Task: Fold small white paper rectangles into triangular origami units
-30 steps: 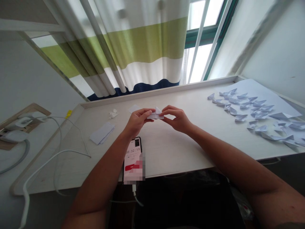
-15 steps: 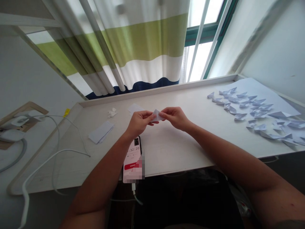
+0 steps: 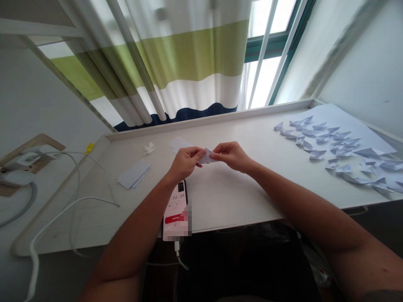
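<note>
Between my hands, above the middle of the white desk [image 3: 220, 197], is a small piece of folded white paper [image 3: 206, 157]. My left hand [image 3: 186, 161] pinches its left side between thumb and fingers. On the right side, my right hand [image 3: 231, 155] grips it with the thumb over the front. Parts of the paper lie hidden behind my fingers. Many folded paper boats [image 3: 317, 154] are spread over the right end of the desk, some on a large white sheet [image 3: 340, 117].
A lit phone [image 3: 174, 214] lies at the front edge by my left forearm, plugged into a cable. Paper slips [image 3: 134, 174] and a crumpled tissue [image 3: 149, 148] are on the left. White cables [image 3: 94, 199] run from the wall socket [image 3: 27, 161] across the left end.
The folded paper has tilted a little between my fingers, and its top point sits slightly lower. Both hands keep their hold in almost the same place.
</note>
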A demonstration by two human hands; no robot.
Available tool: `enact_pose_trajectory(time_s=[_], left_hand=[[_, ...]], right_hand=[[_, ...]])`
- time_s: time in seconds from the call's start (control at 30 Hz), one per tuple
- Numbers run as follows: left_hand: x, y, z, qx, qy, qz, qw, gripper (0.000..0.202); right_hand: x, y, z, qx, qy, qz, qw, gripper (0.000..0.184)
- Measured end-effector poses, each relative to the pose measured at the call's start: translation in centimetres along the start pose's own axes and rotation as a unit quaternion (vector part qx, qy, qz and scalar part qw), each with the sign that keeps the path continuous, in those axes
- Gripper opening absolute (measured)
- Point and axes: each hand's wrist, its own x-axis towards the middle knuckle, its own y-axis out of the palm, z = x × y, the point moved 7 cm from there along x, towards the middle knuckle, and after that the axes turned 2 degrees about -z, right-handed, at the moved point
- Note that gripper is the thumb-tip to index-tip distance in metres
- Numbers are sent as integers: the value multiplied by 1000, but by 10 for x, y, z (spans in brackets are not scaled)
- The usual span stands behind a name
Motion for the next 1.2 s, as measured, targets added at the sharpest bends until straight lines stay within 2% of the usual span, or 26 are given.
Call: enact_pose_trajectory(time_s=[0.23,0.4,0.6,0.73,0.9,1.2], left_hand=[[-1,1,-5,37,20,9,999,51],[-2,2,-10,63,31,7,998,50],[-5,2,-13,99,38,-2,994,45],[-5,3,-15,126,37,4,991,42],[-6,4,-17,151,37,12,988,38],[-9,8,-22,166,39,31,985,35]], right_hand=[[-1,2,5,2,-6,15,1000,59],[-2,3,8,20,9,22,1000,55],[-2,1,10,-6,17,17,1000,51],[-1,2,3,11,52,29,998,52],[-1,4,0,58,62,43,995,56],[-3,5,-1,62,80,63,993,50]])
